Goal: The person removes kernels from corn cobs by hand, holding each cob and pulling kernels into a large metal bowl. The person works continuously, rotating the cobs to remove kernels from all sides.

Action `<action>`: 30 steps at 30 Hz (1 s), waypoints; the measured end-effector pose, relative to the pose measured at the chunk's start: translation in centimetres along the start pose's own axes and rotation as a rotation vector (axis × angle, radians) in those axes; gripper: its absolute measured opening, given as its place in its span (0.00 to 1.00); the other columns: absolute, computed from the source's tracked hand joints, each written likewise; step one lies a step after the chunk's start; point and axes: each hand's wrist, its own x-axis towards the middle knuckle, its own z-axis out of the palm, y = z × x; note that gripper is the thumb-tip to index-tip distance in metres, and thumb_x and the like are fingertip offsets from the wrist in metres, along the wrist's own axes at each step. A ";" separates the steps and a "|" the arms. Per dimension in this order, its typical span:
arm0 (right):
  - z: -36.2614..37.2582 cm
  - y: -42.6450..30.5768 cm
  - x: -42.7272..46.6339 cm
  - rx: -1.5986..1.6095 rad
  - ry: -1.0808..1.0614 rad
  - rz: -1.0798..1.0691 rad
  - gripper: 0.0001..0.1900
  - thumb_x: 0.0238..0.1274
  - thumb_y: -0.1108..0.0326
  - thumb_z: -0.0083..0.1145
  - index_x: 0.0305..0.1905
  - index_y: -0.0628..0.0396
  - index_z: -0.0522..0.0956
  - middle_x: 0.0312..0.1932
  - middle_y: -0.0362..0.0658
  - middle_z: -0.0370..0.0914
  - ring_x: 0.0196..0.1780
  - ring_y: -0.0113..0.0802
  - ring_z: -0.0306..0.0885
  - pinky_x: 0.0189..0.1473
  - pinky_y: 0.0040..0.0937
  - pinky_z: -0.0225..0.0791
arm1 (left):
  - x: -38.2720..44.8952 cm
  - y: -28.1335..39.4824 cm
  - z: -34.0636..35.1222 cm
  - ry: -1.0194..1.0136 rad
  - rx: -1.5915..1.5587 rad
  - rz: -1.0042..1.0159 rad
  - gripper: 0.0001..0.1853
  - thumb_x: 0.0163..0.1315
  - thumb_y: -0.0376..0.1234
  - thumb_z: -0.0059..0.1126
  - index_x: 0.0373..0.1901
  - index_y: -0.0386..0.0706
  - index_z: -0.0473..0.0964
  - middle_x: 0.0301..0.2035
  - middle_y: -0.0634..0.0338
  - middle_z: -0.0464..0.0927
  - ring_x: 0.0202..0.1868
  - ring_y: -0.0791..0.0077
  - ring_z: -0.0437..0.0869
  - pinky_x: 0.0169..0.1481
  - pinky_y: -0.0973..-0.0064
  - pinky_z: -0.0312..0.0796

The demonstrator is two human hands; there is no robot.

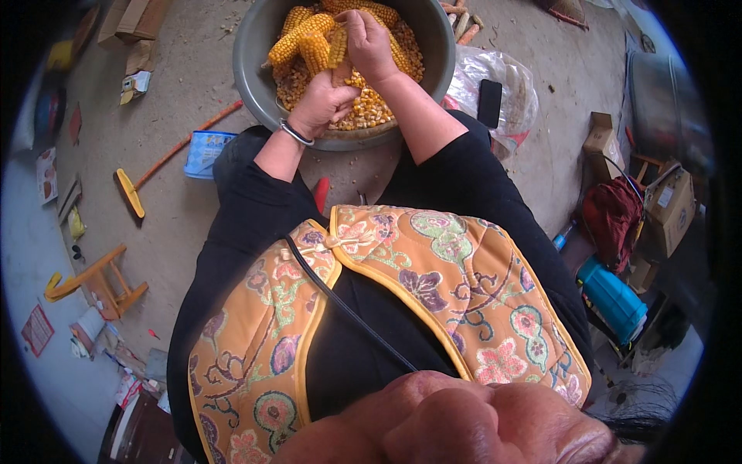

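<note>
In front of me a large grey basin (246, 69) holds whole yellow corn cobs (301, 37) and a heap of loose kernels (365, 110). My left hand (327, 100), with a bracelet at the wrist, grips the lower end of a partly shelled corn cob (338, 49). Some rows of kernels are still on this cob; bare core shows near its lower end. My right hand (369, 43) closes around the upper part of the same cob, and its fingers hide some of it.
On the right a black phone (490, 103) lies on a clear plastic bag (519, 81). Stripped cobs (462, 26) are beyond the basin. To the left are a blue container (203, 153), a yellow-headed broom (128, 194) and a wooden stool (107, 284). Cardboard boxes (669, 211) stand far right.
</note>
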 end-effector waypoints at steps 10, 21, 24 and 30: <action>-1.5 -1.0 -0.5 -0.001 -0.202 0.102 0.22 0.68 0.50 0.40 0.36 0.61 0.72 0.27 0.42 0.70 0.31 0.29 0.66 0.35 0.28 0.62 | -0.1 0.9 -0.2 -0.008 -0.095 0.027 0.05 0.56 0.28 0.52 0.26 0.41 0.66 0.13 0.68 0.61 0.12 0.84 0.60 0.15 0.85 0.53; -0.5 -1.6 -0.1 -0.204 -0.144 -0.042 0.18 0.67 0.55 0.40 0.31 0.59 0.72 0.22 0.51 0.74 0.28 0.51 0.74 0.31 0.41 0.67 | 0.3 1.3 -1.2 -0.077 -0.234 -0.048 0.12 0.62 0.40 0.54 0.23 0.45 0.67 0.12 0.70 0.59 0.11 0.86 0.58 0.14 0.86 0.50; -0.5 -1.5 -0.1 -0.093 -0.146 0.044 0.17 0.66 0.55 0.42 0.34 0.58 0.73 0.24 0.52 0.74 0.28 0.50 0.75 0.31 0.40 0.67 | 0.3 1.5 -1.0 -0.065 -0.212 -0.027 0.10 0.62 0.38 0.53 0.27 0.45 0.67 0.12 0.71 0.59 0.11 0.86 0.57 0.14 0.87 0.50; -1.3 -2.0 0.1 -0.113 -0.174 0.007 0.21 0.62 0.48 0.49 0.39 0.59 0.74 0.25 0.55 0.75 0.30 0.47 0.77 0.31 0.38 0.68 | 0.3 1.7 -0.9 -0.097 -0.106 0.005 0.07 0.63 0.36 0.51 0.33 0.44 0.66 0.14 0.71 0.59 0.13 0.87 0.58 0.16 0.88 0.51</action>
